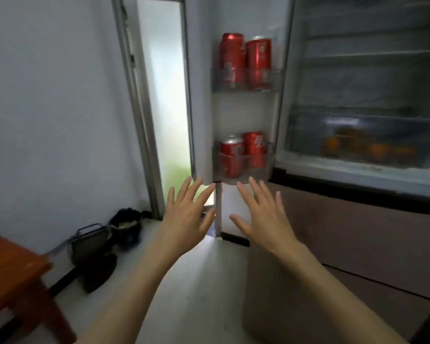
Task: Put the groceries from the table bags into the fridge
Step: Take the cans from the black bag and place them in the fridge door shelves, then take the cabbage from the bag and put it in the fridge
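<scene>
The fridge stands open ahead on the right, its door swung out to the left. Two red cans sit in the upper door shelf, and two more red cans in the lower one. Oranges lie in the clear drawer inside. My left hand and my right hand are both held out below the door's bottom edge, fingers spread, holding nothing. The table bags are out of view.
A wooden table corner is at the lower left. On the floor by the wall sit a wire basket, a dark pot and a dark pan. The fridge's brown lower drawers are closed.
</scene>
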Demonstrator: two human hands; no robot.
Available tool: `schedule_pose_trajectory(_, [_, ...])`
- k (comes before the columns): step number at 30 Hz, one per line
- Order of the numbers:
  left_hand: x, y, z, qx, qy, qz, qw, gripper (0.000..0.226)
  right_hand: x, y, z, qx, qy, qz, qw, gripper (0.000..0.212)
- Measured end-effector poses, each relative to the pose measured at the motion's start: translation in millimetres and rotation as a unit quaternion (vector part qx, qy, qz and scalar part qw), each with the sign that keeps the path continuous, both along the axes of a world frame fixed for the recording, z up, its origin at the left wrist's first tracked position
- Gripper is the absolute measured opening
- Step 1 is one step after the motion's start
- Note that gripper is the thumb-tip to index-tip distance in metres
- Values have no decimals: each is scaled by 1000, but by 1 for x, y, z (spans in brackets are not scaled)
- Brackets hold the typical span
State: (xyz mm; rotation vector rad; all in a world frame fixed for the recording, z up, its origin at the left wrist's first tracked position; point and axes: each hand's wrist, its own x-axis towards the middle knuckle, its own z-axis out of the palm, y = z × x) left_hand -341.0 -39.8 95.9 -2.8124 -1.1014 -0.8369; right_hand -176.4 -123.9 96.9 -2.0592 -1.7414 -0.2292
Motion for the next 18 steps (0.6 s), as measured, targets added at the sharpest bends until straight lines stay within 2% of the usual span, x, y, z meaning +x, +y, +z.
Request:
schedule_pose_trajectory(5, [-147,-23,-21,-16,37,133,990,74,-122,20,-24,-13,18,108,994,71])
schedule_pose_trajectory(8, [-220,-36,-33,-35,45,210,976,59,-193,36,-30,-16,26,180,983,70])
schedule_pose_trajectory(18, [-452,-54,-61,-81,5,435,897,57,-448,103,-52,-27,8,410,911,70])
